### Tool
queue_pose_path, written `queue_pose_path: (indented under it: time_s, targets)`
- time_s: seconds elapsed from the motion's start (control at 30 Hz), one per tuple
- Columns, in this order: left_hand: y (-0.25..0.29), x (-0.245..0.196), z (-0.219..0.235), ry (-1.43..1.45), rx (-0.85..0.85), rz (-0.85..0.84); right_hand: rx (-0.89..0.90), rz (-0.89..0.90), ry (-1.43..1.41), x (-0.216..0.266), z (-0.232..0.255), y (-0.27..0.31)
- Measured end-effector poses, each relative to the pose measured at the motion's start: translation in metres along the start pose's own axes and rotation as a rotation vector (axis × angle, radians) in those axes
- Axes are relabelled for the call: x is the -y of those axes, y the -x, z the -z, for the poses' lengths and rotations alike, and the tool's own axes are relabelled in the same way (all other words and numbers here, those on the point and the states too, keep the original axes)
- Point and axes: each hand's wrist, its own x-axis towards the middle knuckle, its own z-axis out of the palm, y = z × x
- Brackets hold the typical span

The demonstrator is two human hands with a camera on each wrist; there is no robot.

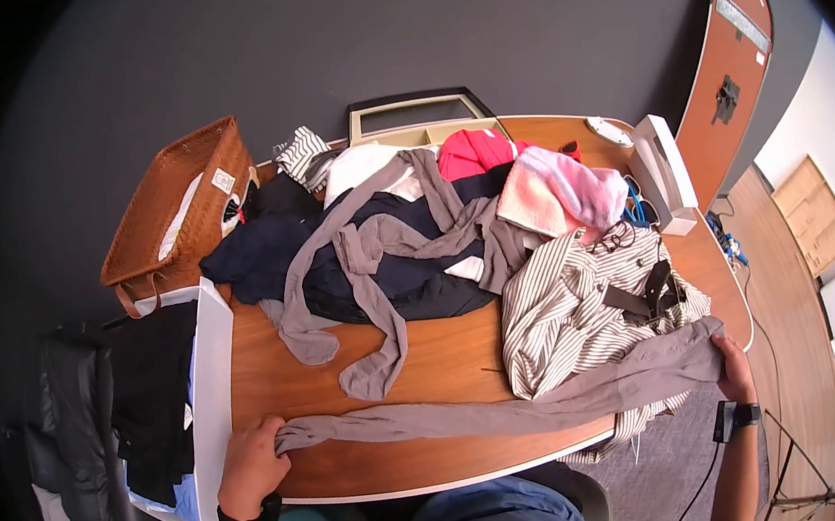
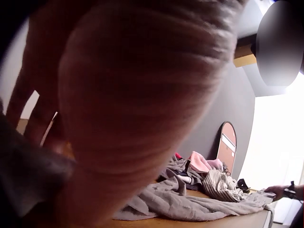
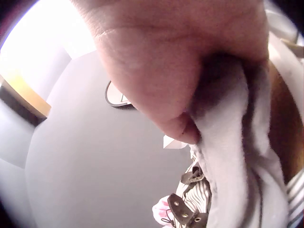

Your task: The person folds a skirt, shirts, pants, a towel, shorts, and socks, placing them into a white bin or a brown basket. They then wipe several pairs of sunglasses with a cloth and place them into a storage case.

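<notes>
A long strip of grey cloth (image 1: 433,421) stretches along the front of the wooden table, loosely drawn between both hands. My left hand (image 1: 254,464) grips its narrow left end near the white box. At the table's right side, my right hand (image 1: 737,368) holds the wider end, and in the right wrist view the thumb presses against the bunched cloth (image 3: 223,142). Part of the strip overlaps a striped shirt (image 1: 563,307) with a dark belt (image 1: 657,293) on it. More grey fabric (image 1: 368,265) lies twisted over dark navy clothing (image 1: 256,256) behind.
A wicker basket (image 1: 177,218) stands at the back left, above a white box (image 1: 213,381) of folded dark clothes. Pink fluffy cloth (image 1: 572,190) and a red garment (image 1: 473,153) lie in the pile. A white frame-like box (image 1: 666,176) stands at the right edge.
</notes>
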Motion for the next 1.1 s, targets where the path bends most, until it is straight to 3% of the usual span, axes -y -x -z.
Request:
queue_pose_path:
  time_s: [0.07,0.13,0.2,0.23,0.33,0.4,0.47,0.6,0.67,0.73,0.77,0.8,0.87,0.93,1.0,1.1]
  targets:
    - [-0.001,0.002,0.003,0.022,-0.001,0.032,-0.011,0.007,0.007,0.0,0.006,-0.006]
    - [-0.004,-0.001,0.012,0.04,-0.004,0.064,-0.058,-0.007,-0.158,0.007,0.01,-0.008]
    - [-0.004,-0.015,0.027,0.072,-0.336,0.141,-0.026,0.028,-0.207,0.017,0.009,-0.005]
    - [-0.003,-0.01,0.022,0.014,-0.442,0.088,-0.055,0.035,-0.215,0.016,0.01,-0.006]
    - [0.0,-0.01,0.008,-0.074,-0.459,0.075,-0.05,0.021,-0.171,0.011,0.023,-0.009]
    - [0.006,-0.003,-0.008,-0.151,-0.381,0.066,-0.102,-0.051,-0.142,0.003,0.028,-0.012]
    - [0.012,0.002,-0.012,-0.053,-0.173,0.074,-0.103,-0.08,-0.127,-0.007,0.045,-0.018]
    - [0.013,-0.001,0.003,0.05,-0.218,0.037,-0.037,-0.099,-0.113,-0.016,0.068,-0.028]
    - [0.009,0.01,0.002,0.022,-0.16,0.063,0.058,-0.117,-0.086,-0.008,0.066,-0.029]
    - [0.003,0.015,0.006,0.104,-0.062,0.152,-0.097,-0.06,-0.098,-0.004,0.05,-0.025]
    - [0.002,0.012,0.006,0.051,-0.255,0.14,-0.13,-0.03,-0.137,-0.004,0.05,-0.024]
    - [0.004,0.012,0.005,0.049,-0.252,0.144,-0.164,-0.002,-0.174,-0.004,0.053,-0.023]
    - [0.007,0.011,0.004,-0.097,-0.609,0.038,-0.173,-0.023,-0.22,-0.007,0.073,-0.026]
    - [0.01,0.006,0.0,-0.104,-0.562,0.073,-0.181,-0.041,-0.268,-0.014,0.097,-0.031]
    - [0.02,0.01,-0.012,-0.116,-0.268,0.03,-0.189,0.077,-0.143,-0.035,0.129,-0.037]
    - [0.017,-0.004,0.004,-0.009,-0.26,0.09,-0.159,0.086,-0.14,-0.048,0.153,-0.044]
